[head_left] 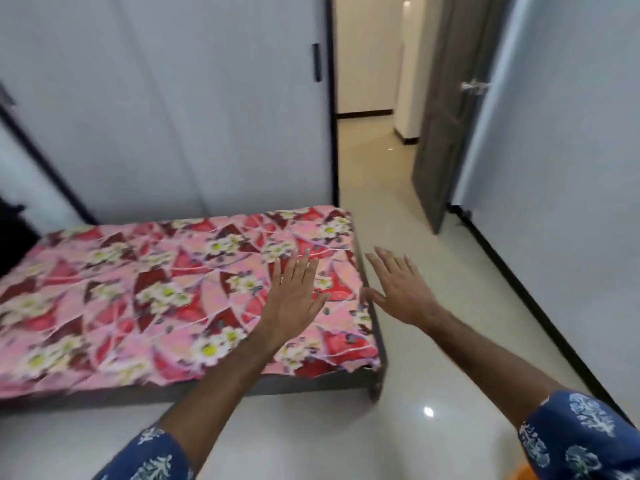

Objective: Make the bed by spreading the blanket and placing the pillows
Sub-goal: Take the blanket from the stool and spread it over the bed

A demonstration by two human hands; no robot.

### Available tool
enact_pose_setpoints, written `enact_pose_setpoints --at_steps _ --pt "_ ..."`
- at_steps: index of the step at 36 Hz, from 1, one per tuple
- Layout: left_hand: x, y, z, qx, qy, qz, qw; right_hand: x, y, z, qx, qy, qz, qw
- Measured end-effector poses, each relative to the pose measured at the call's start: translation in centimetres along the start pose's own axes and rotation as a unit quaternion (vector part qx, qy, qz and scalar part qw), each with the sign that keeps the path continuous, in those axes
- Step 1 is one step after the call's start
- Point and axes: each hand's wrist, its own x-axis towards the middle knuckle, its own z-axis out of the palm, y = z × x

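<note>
A pink and red floral blanket [145,289] lies spread flat over a low bed with a dark frame [375,341]. My left hand [294,296] is stretched out over the blanket's right part, fingers straight and together, holding nothing. My right hand [401,289] reaches out with spread straight fingers just past the bed's right edge, above the floor, and it too is empty. Whether either hand touches the blanket I cannot tell. No pillow is in view.
A white sliding wardrobe [173,116] stands behind the bed. Right of it an open doorway [370,98] leads to a hallway, with a grey door [446,126] swung inward. Glossy tiled floor [433,341] runs along the bed's right and near sides. A dark object [14,237] sits at the left edge.
</note>
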Motion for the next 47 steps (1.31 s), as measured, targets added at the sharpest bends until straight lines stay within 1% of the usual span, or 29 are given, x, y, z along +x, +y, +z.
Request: enact_pose_setpoints --at_steps 5,11,16,18,23,28,32,37,42,47 --pt "-6.5 -11.8 -0.7 0.022 -0.002 -0.115 0.993 7.7 -11.9 2.4 -0.002 -0.021 -0.133 0.991" --pt "-14.1 -24.3 -0.1 0.040 -0.010 -0.243 0.969 16.7 -26.6 5.2 0.003 -0.020 -0.274 0.961" --pt "-20.0 -33.8 0.5 0.036 -0.016 -0.339 0.940 23.5 -38.7 8.4 0.021 -0.039 -0.371 0.928" --pt "-22.4 -37.3 0.2 0.041 -0.031 -0.375 0.926 25.8 -43.5 9.6 0.020 -0.048 -0.402 0.914" --pt "-28.6 -45.0 -1.2 0.076 -0.029 -0.477 0.875 30.5 -55.3 11.3 0.026 -0.076 -0.498 0.864" --pt "-35.6 -49.6 -1.1 0.101 -0.024 -0.573 0.813 31.9 -67.3 12.7 0.038 -0.089 -0.584 0.806" --pt "-41.2 -52.5 -0.3 0.088 -0.037 -0.628 0.772 32.1 -76.1 14.7 0.037 -0.095 -0.635 0.765" --pt "-48.4 -58.1 0.7 0.075 -0.039 -0.687 0.722 31.2 -87.5 17.4 0.036 -0.111 -0.678 0.726" --pt "-55.6 -64.5 0.7 0.068 -0.033 -0.717 0.693 30.2 -98.2 20.1 0.031 -0.133 -0.700 0.701" --pt "-62.7 -71.9 -0.4 0.075 -0.047 -0.722 0.686 29.4 -109.2 22.2 0.020 -0.137 -0.710 0.691"
